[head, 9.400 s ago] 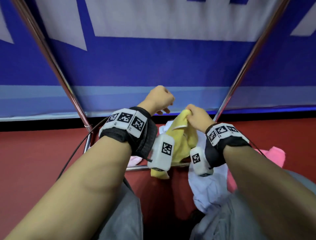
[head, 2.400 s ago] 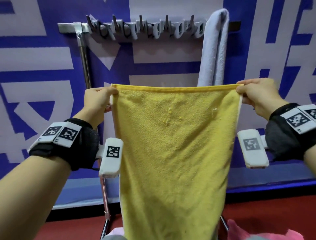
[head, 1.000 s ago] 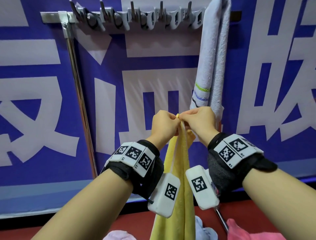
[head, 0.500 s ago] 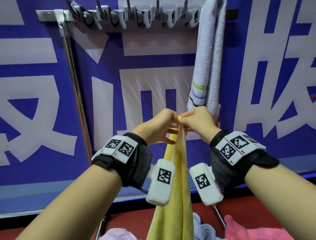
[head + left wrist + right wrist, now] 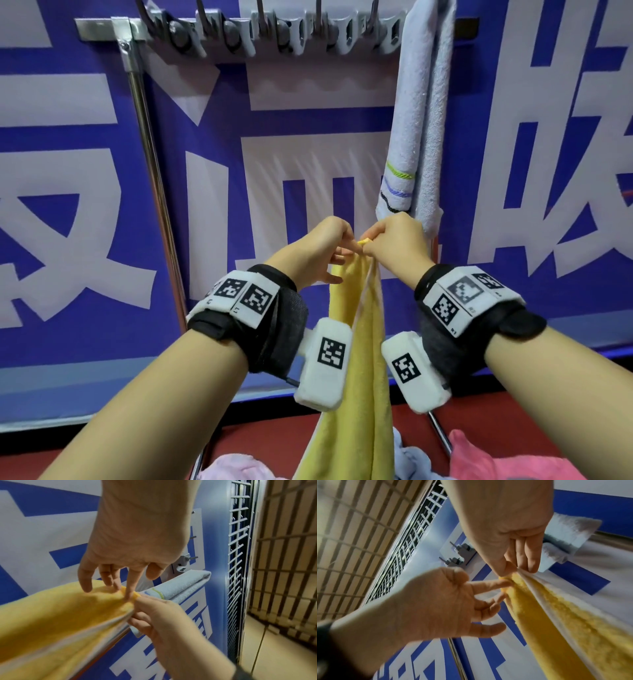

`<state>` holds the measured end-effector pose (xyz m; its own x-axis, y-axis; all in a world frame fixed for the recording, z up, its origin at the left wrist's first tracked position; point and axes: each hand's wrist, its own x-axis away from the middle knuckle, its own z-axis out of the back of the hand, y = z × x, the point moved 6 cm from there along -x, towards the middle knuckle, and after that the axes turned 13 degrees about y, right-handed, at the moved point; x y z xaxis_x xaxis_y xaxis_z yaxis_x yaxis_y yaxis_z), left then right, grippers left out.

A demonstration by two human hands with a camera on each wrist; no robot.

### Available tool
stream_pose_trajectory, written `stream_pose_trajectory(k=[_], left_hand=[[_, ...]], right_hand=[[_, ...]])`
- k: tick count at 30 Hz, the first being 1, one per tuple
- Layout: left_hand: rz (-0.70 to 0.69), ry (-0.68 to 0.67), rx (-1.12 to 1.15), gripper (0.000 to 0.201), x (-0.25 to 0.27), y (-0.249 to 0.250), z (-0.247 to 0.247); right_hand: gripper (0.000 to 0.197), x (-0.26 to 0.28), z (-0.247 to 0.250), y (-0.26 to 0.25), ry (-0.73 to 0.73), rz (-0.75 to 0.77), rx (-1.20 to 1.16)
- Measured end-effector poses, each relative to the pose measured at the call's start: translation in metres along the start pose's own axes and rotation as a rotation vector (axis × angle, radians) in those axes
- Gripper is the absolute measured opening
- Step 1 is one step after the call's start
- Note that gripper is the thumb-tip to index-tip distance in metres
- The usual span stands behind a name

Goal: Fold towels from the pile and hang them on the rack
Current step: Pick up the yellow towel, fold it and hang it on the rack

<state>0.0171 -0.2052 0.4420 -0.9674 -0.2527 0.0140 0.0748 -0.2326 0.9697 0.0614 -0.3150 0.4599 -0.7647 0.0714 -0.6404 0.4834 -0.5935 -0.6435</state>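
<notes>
Two corners of the yellow towel meet; my right hand pinches them, left hand loosening; I should align edges squarely.

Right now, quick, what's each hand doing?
Left hand: fingers loosely extended, fingertips touching the yellow towel's top corner.
Right hand: pinching the yellow towel's joined corners.

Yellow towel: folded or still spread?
Folded in half: yellow towel hangs doubled, top corners pinched together by right hand; left hand loosening.
</notes>
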Motion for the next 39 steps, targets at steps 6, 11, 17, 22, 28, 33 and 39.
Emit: stream_pose_trajectory(k=[6, 11, 17, 22, 28, 33, 39], left_hand=[[-0.325, 0.136, -0.288, 0.038, -0.014, -0.003, 0.007], [-0.367, -0.013, -0.359, 0.014, -0.011, -0.011, -0.004], [-0.478, 0.085, -0.535, 0.019, -0.020, -0.011, 0.016], [-0.687, 0.297, -0.490, 0.004, -0.015, 0.026, 0.045], [-0.946, 0.495, -0.598, 0.030, 0.002, 0.082, 0.059], [-1.186, 0.524, -0.624, 0.043, 0.022, 0.118, 0.068], [-1.485, 0.720, -0.801, 0.027, 0.056, 0.151, 0.080]], right_hand=[[0.012, -0.009, 0.011, 0.016, -0.012, -0.166, -0.147], [0.016, -0.019, 0.027, 0.012, 0.003, -0.156, -0.180], [0.015, -0.031, 0.045, 0.018, 0.018, -0.107, -0.100], [0.014, -0.042, 0.060, 0.016, 0.006, -0.114, -0.123], [0.017, -0.064, 0.080, -0.001, 0.058, -0.122, -0.278], [0.025, -0.071, 0.102, -0.028, 0.047, -0.073, -0.304], [0.023, -0.082, 0.129, -0.058, 0.080, -0.057, -0.363]])
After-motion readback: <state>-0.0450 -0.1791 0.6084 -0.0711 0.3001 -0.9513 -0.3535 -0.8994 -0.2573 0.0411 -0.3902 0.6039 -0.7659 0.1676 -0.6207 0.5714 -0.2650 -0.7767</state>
